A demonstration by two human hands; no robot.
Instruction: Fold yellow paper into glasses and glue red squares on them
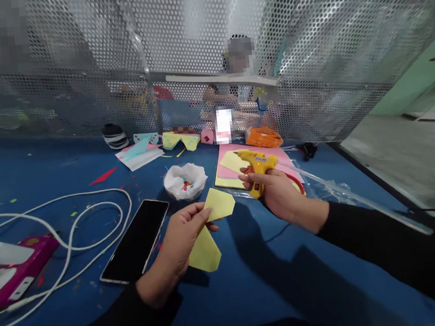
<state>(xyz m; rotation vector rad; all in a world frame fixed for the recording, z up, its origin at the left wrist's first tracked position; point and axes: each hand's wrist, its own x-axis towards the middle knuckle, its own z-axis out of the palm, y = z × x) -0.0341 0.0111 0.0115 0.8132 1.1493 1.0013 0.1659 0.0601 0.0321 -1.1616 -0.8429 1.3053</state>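
In the middle of the frame, the left hand point(180, 238) pinched a folded yellow paper point(210, 225), lifted off the blue table point(252, 282) so its flap faced the glue gun point(257, 168), which the right hand point(278, 193) gripped, nozzle pointing left. A phone point(135, 241) lay just left, clear of it all.

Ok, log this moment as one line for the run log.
left hand: holds yellow paper | right hand: grips glue gun | phone: flat on blue table, left of hands
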